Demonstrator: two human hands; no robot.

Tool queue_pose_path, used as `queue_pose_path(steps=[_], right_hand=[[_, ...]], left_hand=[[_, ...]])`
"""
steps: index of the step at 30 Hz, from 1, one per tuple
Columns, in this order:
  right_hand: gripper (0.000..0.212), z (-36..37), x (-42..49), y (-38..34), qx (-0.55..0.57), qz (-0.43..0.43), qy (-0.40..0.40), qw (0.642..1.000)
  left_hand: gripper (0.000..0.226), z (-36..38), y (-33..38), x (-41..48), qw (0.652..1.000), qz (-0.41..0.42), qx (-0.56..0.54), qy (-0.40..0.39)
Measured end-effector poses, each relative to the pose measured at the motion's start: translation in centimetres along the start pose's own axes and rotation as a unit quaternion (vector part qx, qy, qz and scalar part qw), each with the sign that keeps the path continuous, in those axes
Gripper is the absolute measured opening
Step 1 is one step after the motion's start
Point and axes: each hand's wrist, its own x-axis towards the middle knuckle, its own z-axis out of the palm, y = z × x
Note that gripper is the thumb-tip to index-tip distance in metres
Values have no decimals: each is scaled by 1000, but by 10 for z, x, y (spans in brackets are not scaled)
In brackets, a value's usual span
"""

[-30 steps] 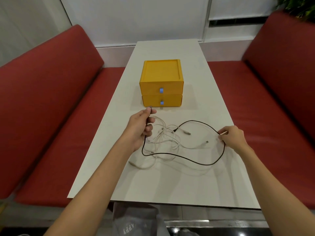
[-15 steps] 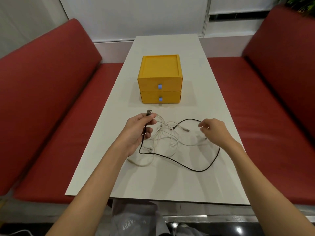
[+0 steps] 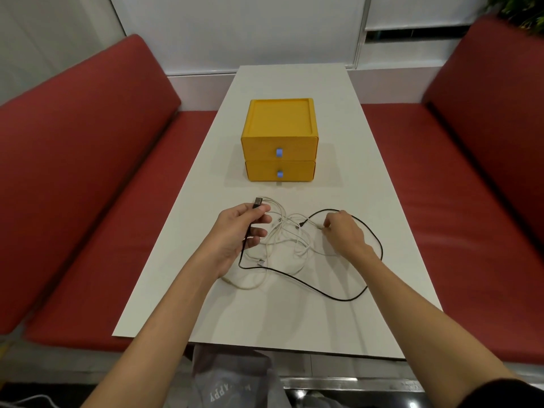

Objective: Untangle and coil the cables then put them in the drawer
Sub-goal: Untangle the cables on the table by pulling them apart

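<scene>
Right hand (image 3: pixel 343 235) has shifted off black cable (image 3: pixel 323 293), fingers now pinching white cable (image 3: pixel 245 288); left hand (image 3: pixel 235 231) clamps black plug (image 3: pixel 258 202): untangling begins.

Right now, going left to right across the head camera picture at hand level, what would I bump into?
Left red bench → left hand → tangled white cables → right hand → right red bench.

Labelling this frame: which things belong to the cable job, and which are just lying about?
Job: black cable, white cables, drawers, left hand, right hand.
Lying about: bag, benches, plant.
</scene>
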Motion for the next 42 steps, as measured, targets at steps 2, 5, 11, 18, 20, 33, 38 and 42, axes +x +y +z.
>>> queue_pose_path(steps=[2,5,11,18,20,33,38,42], right_hand=[[17,-5,2,0,8,2,7,1000],[16,-28,5,-3,86,-7,55,995],[7,-118,-5,-42,267,-122,139,946],[6,-175,-38,-90,200,-264,43,943],[7,-176,-43,-100,179,-284,31,941],[11,-165,-48,-109,239,-297,18,924],[16,-156,-45,-109,354,-251,7,901],[26,-136,-45,-113,346,-202,14,916]], left_hand=[[20,-1,0,-1,1000,6,4,-2],[20,-3,0,-1,1000,21,18,-6],[19,0,4,1,993,102,53,8],[21,19,18,1,969,233,79,34],[21,25,22,1,963,258,74,26],[22,25,24,5,940,315,121,-52],[17,25,25,11,933,316,170,-10],[15,25,32,10,944,307,119,4]])
